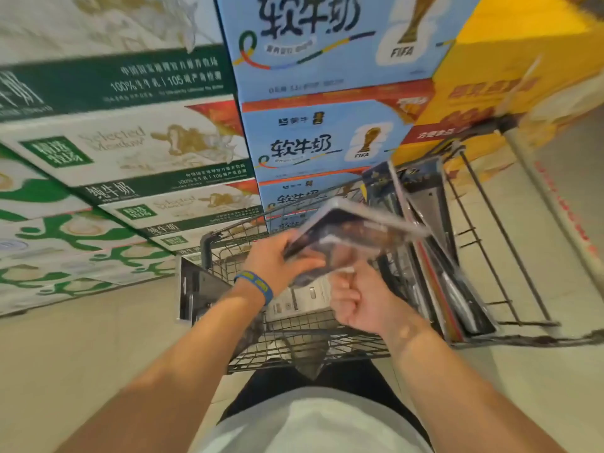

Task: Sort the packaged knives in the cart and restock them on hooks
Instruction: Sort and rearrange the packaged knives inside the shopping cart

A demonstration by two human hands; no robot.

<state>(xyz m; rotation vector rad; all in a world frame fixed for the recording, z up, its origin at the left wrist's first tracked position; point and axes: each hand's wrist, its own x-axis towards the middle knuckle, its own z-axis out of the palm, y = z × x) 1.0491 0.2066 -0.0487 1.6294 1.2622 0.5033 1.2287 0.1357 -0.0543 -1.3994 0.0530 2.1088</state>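
**Both hands on one knife pack over the cart**

The person stands right up against the cart point(310, 344), with one blister-packed knife pack point(356, 233) lifted just above the basket and tilted. It's pretty motion-blurred.

The left hand point(277, 259), with a blue wristband point(258, 284), has its fingers wrapped round the pack's 9 o'clock end, a firm grip. The right hand point(362, 299) is balled up tight against the pack's 6 o'clock corner. With the blur I can't tell if it's really pinching it or only touching.

The other knife packs point(457, 289) stand on edge in the basket, along its 3 o'clock side.

Around the cart, blue milk cartons point(323, 142) are stacked at 12 o'clock and green-and-white cartons point(130, 148) from 9 to 11.
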